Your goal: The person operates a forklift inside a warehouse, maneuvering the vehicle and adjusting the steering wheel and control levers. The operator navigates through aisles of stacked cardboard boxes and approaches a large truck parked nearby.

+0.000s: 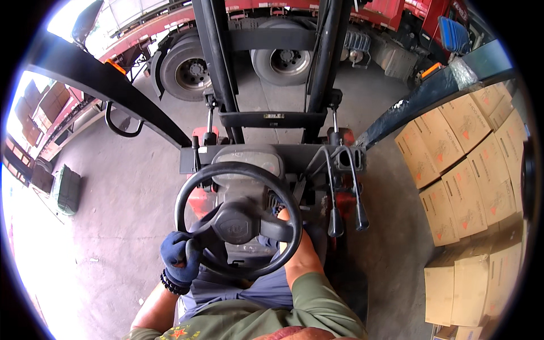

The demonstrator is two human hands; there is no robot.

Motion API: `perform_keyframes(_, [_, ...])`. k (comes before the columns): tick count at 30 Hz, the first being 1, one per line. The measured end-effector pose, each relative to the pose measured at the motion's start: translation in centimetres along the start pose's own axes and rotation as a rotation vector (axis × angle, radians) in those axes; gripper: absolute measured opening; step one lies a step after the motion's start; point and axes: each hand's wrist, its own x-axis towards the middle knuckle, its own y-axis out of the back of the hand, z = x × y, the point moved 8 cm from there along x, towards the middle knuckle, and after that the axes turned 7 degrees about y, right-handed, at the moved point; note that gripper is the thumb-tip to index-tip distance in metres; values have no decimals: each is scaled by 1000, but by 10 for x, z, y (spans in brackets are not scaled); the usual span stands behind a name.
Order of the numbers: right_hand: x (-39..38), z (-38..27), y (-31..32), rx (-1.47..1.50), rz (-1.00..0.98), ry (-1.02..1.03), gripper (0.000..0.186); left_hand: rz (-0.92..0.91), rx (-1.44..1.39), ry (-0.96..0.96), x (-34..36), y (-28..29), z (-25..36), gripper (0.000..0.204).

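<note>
I sit at a forklift's black steering wheel [294,192]. My left hand [180,258], in a dark blue glove with a black beaded band at the wrist, is closed round the lower left of the rim. My right forearm reaches forward beneath the wheel's right side. Only a bit of my right hand [279,209] shows, dark-gloved, beyond the wheel's spoke; its fingers are hidden, and I cannot see what it touches. To the right of the wheel stand two black-knobbed control levers [335,222], apart from both hands. A shorter lever [195,153] rises left of the dashboard.
The forklift's dark mast [272,120] stands ahead. Beyond it is a red truck with large wheels [190,68]. Stacked brown cartons [464,187] line the right side. A green bin [67,190] sits at the left, near another loaded truck bed. Black frame posts [107,73] slant up on both sides.
</note>
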Motion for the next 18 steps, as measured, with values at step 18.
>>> perform_keyframes(18, [-83,41,-32,-221,-310,19,36,-49,1,-83,-1,3,8,15])
